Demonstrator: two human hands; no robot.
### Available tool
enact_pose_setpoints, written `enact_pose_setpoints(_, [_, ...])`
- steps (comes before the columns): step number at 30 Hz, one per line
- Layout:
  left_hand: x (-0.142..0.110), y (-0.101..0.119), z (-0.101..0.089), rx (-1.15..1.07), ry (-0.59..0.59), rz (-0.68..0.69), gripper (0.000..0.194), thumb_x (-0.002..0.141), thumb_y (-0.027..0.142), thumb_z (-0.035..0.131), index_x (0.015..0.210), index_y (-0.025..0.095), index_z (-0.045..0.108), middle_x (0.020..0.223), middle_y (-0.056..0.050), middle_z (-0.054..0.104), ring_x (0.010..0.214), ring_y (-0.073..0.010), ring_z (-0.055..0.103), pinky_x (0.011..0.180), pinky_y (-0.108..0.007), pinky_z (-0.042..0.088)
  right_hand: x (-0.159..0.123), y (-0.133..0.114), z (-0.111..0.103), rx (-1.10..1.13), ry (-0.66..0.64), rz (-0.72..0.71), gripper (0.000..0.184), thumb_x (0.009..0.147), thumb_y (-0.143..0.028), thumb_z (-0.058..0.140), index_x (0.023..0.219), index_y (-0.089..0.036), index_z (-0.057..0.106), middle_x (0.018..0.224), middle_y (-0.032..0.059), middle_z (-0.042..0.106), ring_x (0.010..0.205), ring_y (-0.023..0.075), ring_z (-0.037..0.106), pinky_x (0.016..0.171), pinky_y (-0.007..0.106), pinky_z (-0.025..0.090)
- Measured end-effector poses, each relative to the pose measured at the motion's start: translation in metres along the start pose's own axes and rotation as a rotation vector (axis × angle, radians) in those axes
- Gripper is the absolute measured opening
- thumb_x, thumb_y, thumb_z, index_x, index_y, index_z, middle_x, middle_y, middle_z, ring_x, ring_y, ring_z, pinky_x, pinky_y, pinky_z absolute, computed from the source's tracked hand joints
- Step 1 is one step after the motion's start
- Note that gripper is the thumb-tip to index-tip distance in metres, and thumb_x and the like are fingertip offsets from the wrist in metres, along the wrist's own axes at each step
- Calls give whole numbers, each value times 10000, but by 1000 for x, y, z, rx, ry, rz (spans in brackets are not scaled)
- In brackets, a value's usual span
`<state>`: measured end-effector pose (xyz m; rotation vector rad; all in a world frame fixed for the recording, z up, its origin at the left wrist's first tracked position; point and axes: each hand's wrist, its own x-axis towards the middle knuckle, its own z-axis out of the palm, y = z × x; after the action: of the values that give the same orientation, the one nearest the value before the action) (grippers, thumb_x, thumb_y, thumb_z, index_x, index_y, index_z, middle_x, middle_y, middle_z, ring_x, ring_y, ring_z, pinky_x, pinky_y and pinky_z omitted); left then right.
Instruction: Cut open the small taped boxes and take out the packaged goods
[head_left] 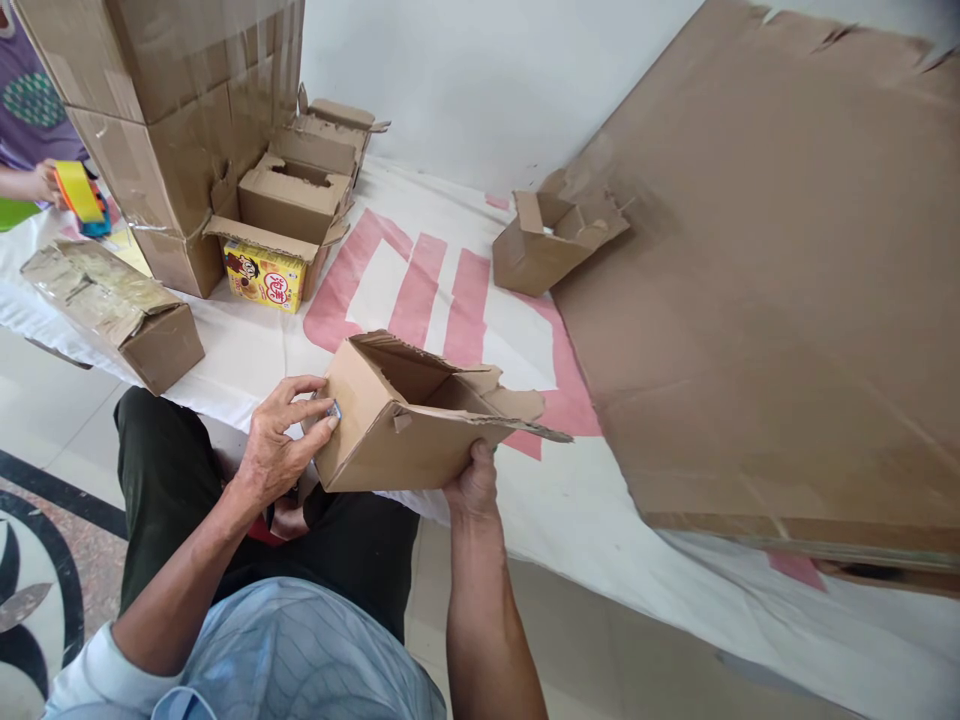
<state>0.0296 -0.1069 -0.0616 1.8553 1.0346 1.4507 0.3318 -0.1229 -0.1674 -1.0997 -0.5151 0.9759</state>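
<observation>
A brown cardboard box (420, 445) with a ragged open top is held tilted above my lap, at the near edge of the cloth-covered table. My right hand (474, 485) grips it from below on the right, thumb against the near side wall. At the box's left end, my left hand (281, 440) has thumb and fingers bent around a small blue-and-white sticker (335, 410), pressing it to the cardboard. How firmly the sticker is stuck I cannot tell. Torn flaps stick out at the box's right end.
Taped cartons (184, 150) are stacked at the back left, beside open boxes (292, 195) and a yellow printed packet (264, 277). A closed carton (116, 310) lies at left. Another open box (555, 240) touches a large cardboard sheet (772, 290). A person's hand (45, 185) holds a colourful object.
</observation>
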Motion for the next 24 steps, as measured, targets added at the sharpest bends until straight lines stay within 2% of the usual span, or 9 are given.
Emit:
enact_pose_setpoints(8, [0,0,2,8,28,28,156,1059,242,787,1105,254,936,1315,-135,850,1192,-261,835,1019,-422,702,0,-2,1,12,11,41,689,652,-717,916,1215,-325,846,1317,27,886,1411,393,752,1215,588,644])
enact_pose_setpoints(13, [-1,5,1,-16,22,33,163,1073,232,778,1114,257,933,1322,-138,852,1201,-269,837,1037,-432,697,0,-3,0,13,-4,45,651,653,-709,916,1173,-325,842,1308,37,887,1427,408,745,1193,581,657])
enact_pose_setpoints(18, [1,7,-4,-14,-24,-20,125,996,338,904,1080,249,925,1333,-148,850,1232,-302,826,1070,-468,687,0,-3,0,11,4,34,632,663,-711,903,1158,-323,835,1288,35,889,1409,403,755,1179,568,666])
enact_pose_setpoints(24, [4,4,-3,-1,-13,9,79,1003,271,850,1032,252,921,1272,-127,853,1180,-273,832,1031,-437,689,0,-3,1,3,-3,17,596,675,-687,896,1154,-337,830,1282,24,888,1437,397,743,1199,565,657])
